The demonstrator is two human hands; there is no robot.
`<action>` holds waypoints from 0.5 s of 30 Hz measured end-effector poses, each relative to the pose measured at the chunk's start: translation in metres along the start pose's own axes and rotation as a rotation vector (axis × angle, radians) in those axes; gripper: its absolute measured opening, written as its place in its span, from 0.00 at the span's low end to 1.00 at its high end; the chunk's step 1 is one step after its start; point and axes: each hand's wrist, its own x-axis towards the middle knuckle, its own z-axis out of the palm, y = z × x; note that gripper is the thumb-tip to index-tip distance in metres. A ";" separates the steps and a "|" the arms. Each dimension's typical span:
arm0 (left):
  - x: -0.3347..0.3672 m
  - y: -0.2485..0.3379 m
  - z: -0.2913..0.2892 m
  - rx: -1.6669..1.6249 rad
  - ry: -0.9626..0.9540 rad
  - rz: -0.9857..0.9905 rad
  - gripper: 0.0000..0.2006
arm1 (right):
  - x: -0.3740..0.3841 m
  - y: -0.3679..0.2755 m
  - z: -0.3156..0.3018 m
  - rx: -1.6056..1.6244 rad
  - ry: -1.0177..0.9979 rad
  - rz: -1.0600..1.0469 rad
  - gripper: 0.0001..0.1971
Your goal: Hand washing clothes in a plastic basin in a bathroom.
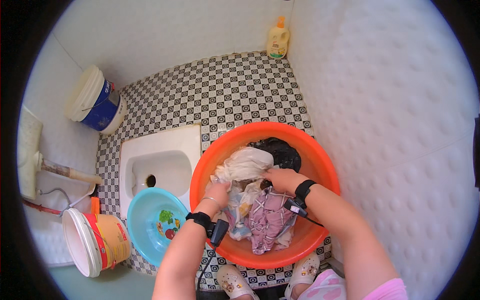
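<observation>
A large orange basin (198, 175) holds a heap of wet laundry. My left hand (217, 193) is closed on the left edge of a bunched white garment (245, 164). At the garment's right end, my right hand (284, 180) grips it too, its fingertips partly hidden in the folds. Nearer to me lies a pink garment with pale crossing lines (267, 220), beside pale blue and yellowish cloth (242, 200). A black garment (280, 151) sits at the basin's far side. Each wrist wears a black strap with a small device.
Left of the basin, a light blue basin (142, 227) overlaps a white squat toilet (160, 137). A blue-and-white lidded bucket (102, 107) and an open red-and-yellow bucket (107, 242) stand farther left. A yellow pump bottle (277, 41) is in the far corner. A white wall (395, 115) borders the right.
</observation>
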 end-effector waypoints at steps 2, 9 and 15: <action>-0.002 0.008 0.001 0.249 -0.277 -0.021 0.17 | 0.004 0.003 0.005 -0.032 -0.109 0.099 0.19; -0.008 -0.009 -0.017 0.042 -0.096 -0.177 0.15 | -0.003 0.006 -0.043 0.241 0.108 0.149 0.13; -0.039 0.033 -0.104 -0.182 0.574 -0.142 0.09 | -0.049 0.014 -0.130 0.877 0.720 0.212 0.12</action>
